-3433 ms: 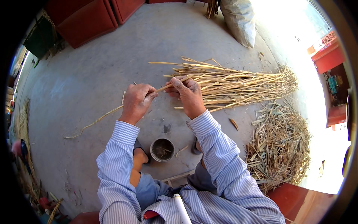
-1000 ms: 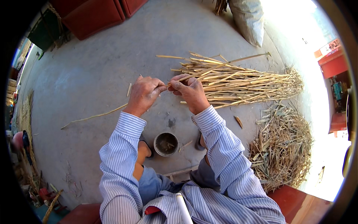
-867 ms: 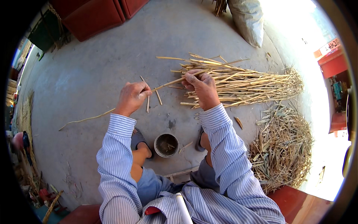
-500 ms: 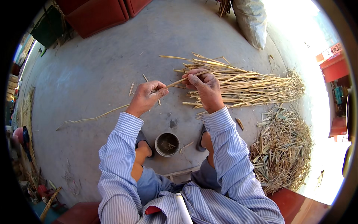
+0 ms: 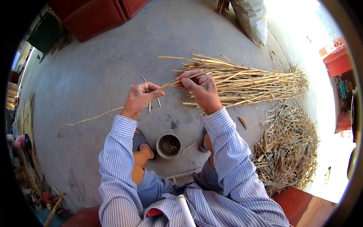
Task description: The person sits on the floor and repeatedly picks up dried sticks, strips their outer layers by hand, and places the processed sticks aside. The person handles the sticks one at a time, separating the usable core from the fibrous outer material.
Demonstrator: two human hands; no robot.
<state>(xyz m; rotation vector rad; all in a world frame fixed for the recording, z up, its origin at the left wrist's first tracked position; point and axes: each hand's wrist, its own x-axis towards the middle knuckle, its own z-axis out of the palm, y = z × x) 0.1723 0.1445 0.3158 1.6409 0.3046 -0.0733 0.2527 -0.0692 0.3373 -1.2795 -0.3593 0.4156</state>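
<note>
A long, thin dry stalk [image 5: 169,84] runs between my hands. My left hand [image 5: 140,99] pinches it between thumb and fingers. Its thin tail emerges past my left wrist and trails to the left above the floor. My right hand [image 5: 203,87] is closed on the stalk farther up, thumb against fingertips, and the stalk's upper end crosses a bundle of dry stalks [image 5: 242,81]. That bundle lies on the floor beyond and to the right of my right hand, partly hidden by it. Whether a loose strip hangs from the stalk between my hands, I cannot tell.
A round bowl [image 5: 169,146] with dark contents stands between my feet. Dry husks form a heap [image 5: 286,149] at the right. Short stalk pieces lie near my left hand. Farther off are red seats [image 5: 92,19], a green bin [image 5: 44,33] and a pale sack [image 5: 251,20].
Both hands have shifted slightly left, still gripping the stalk. The view has also moved a little. The bundle, heap and bowl stay in place.
</note>
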